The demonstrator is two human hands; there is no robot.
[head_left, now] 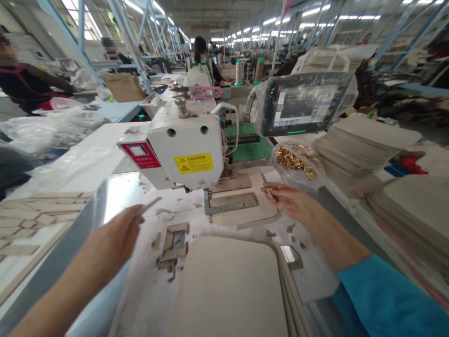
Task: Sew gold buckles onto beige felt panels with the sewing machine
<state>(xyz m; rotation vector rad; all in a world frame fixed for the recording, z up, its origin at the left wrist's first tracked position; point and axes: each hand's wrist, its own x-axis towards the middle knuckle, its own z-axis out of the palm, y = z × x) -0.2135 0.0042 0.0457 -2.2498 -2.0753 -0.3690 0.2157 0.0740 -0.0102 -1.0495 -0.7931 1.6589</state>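
Note:
My left hand pinches a thin beige strip in the air, in front of the sewing machine. My right hand holds a small gold metal fitting between thumb and fingers. It sits just above a beige panel in a metal-framed clamp under the white industrial sewing machine head. Below my hands lies a stack of rounded beige panels. A clear bag of gold fittings rests beyond my right hand.
Tall stacks of beige panels stand to the right, and cut beige pieces lie to the left. A plastic-wrapped touchscreen rises behind the machine. Pink-handled scissors lie further back, where a co-worker stands among more workstations.

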